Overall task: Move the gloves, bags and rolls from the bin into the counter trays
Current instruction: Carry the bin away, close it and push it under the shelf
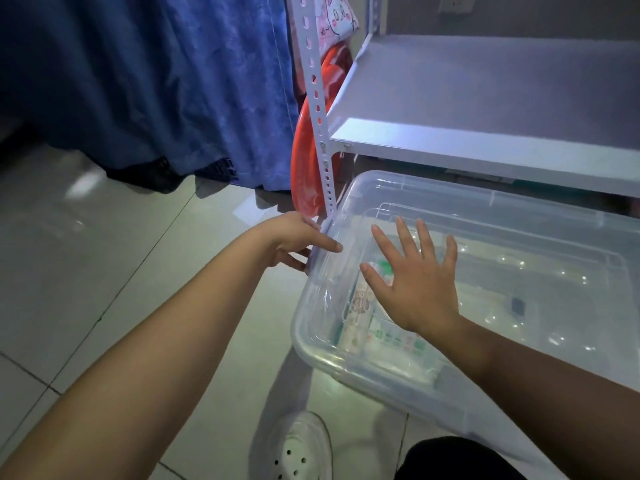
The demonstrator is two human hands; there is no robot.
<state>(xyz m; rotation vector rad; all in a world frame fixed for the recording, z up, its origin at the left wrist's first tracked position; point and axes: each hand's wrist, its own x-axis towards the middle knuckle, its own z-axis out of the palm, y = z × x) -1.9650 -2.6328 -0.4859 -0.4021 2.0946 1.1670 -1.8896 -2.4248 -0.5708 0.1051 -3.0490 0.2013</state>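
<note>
A clear plastic bin [311, 327] with a clear lid [502, 237] sits on the tiled floor under a white shelf. Printed packets [360, 317] show dimly through the lid at the bin's near left end; what they are I cannot tell. My left hand [294, 242] grips the left edge of the lid, thumb on top and fingers underneath. My right hand [415, 282] hovers flat over the lid with its fingers spread, holding nothing.
A white metal shelf [485, 147] overhangs the bin's far side, with its perforated upright post [320, 133] at the bin's left corner. An orange basin [304, 168] leans behind the post. Blue fabric [156, 81] hangs at the left. A white clog [298, 448] is below.
</note>
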